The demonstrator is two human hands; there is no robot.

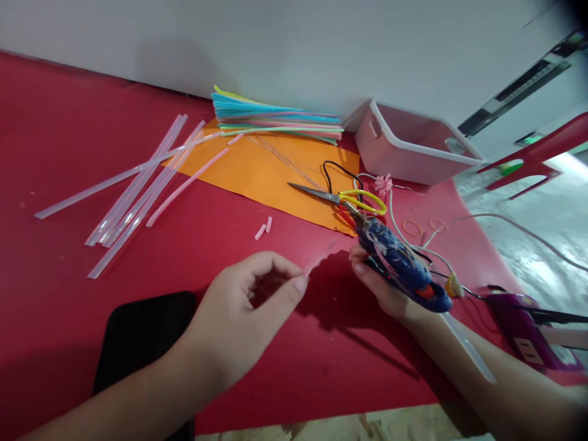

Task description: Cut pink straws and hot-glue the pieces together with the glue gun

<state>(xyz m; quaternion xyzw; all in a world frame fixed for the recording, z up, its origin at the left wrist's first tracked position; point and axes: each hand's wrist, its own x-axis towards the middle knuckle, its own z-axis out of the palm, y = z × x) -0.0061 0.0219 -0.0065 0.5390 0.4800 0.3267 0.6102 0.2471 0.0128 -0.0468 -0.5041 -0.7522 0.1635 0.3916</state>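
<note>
And here's my left hand (248,312), fingers pinched together on a pink strip (319,258), right at its near end, the free end poking out between one and two o'clock over the red tabletop (257,401). It's blurred, so I can't tell what it's made of, but I'd call it nearly weightless, thin and bendy. A light pinch at the end should do; squeeze hard and I reckon it kinks or flattens.

Over at three o'clock, my right hand (383,291) has its fingers clamped on the blue glue gun (397,254), body held above the tabletop, nozzle aimed toward ten or eleven. How far they wrap the handle, or whether one sits on the trigger, I can't tell from this side. This one's the heavier partner, I'd judge: hard, stiff, a bit back-heavy with that clear glue stick (468,349) jutting out at five o'clock. Handle is the place to hold; the crusted nozzle could well be hot, so fingers off that.

Around my pinch: two short pink pieces (264,228) lie at eleven o'clock, light enough to skid if brushed, and the yellow-handled scissors (362,201) rest at one, just beyond the nozzle.
</note>
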